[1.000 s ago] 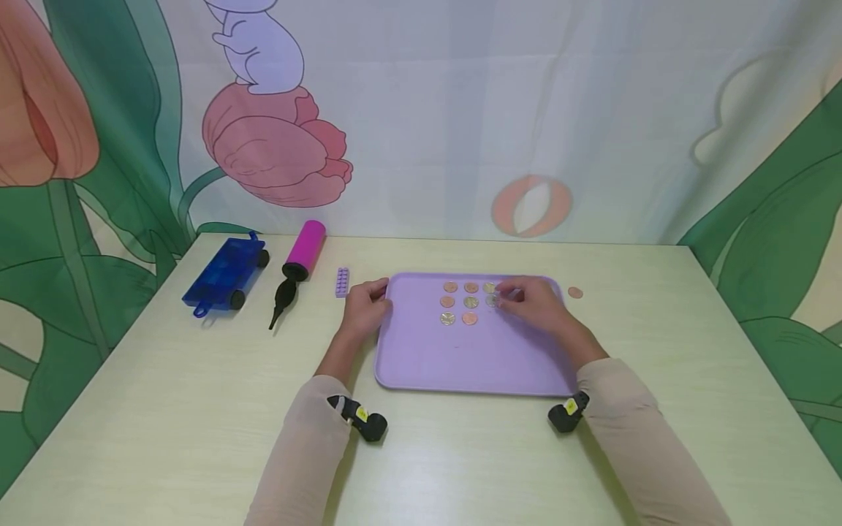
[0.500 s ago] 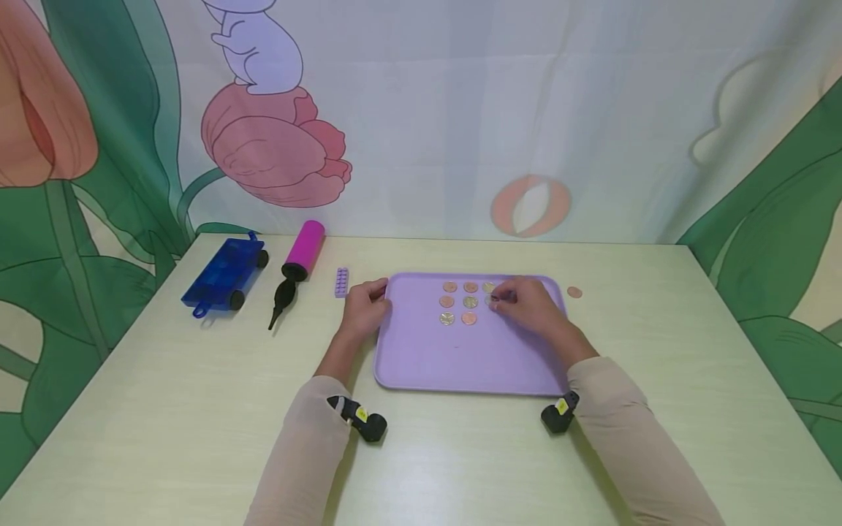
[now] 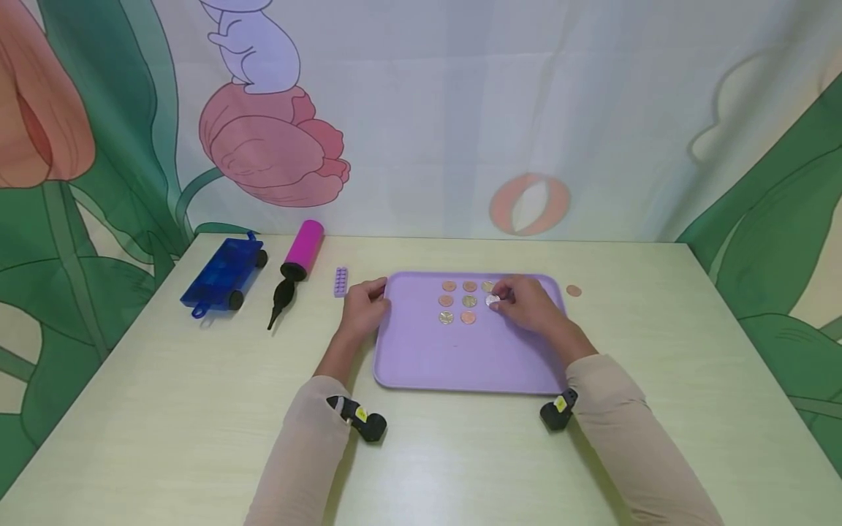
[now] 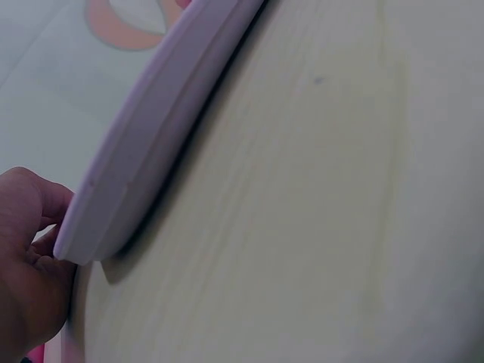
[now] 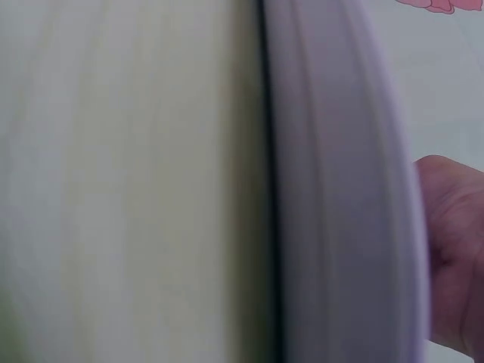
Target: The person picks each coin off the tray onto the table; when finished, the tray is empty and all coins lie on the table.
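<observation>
An indoor setting, though whether home or studio cannot be told: a pale tabletop (image 3: pixel 460 460) stands before a hanging cloth (image 3: pixel 408 117) printed with large flowers (image 3: pixel 272 146) and leaves (image 3: pixel 783 256).

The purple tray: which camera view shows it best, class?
The head view: it shows nearly all of the purple tray, including its inside. The left wrist view shows mostly its outer side and a corner; the right wrist view, just part of its outer side.

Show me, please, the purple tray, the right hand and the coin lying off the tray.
Purple tray (image 3: pixel 454 361): head view, bare part of its floor.
Right hand (image 3: pixel 530 302): head view, back of the hand.
Coin off the tray (image 3: pixel 574 291): head view, middle of its face.
</observation>
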A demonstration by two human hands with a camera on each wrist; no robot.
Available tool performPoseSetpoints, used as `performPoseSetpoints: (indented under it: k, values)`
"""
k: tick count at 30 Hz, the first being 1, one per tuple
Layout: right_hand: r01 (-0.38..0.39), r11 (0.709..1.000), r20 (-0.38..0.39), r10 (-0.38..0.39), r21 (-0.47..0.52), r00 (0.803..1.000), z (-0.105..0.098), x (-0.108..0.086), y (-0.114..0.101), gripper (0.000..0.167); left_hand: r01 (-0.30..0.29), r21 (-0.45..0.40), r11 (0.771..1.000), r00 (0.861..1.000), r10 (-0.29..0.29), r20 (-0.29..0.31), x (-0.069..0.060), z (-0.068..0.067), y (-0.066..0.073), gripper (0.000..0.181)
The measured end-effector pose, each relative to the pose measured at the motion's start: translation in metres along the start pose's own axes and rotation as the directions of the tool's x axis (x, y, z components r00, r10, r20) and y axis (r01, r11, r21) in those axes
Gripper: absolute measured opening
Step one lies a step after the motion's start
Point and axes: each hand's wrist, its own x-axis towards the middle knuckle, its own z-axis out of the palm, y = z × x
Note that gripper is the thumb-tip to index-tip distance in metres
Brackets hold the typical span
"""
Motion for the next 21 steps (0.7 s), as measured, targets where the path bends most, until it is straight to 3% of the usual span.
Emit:
performPoseSetpoints:
  k: [21]
  values:
    - [0.072,0.997,0.004,-0.072,-0.008,0.997,0.0001,-0.0031,0.0015,0.018,-0.002,0.0,1.0,1.0,0.002,-0.009,-0.0002,-0.0006,0.0001,0.051]
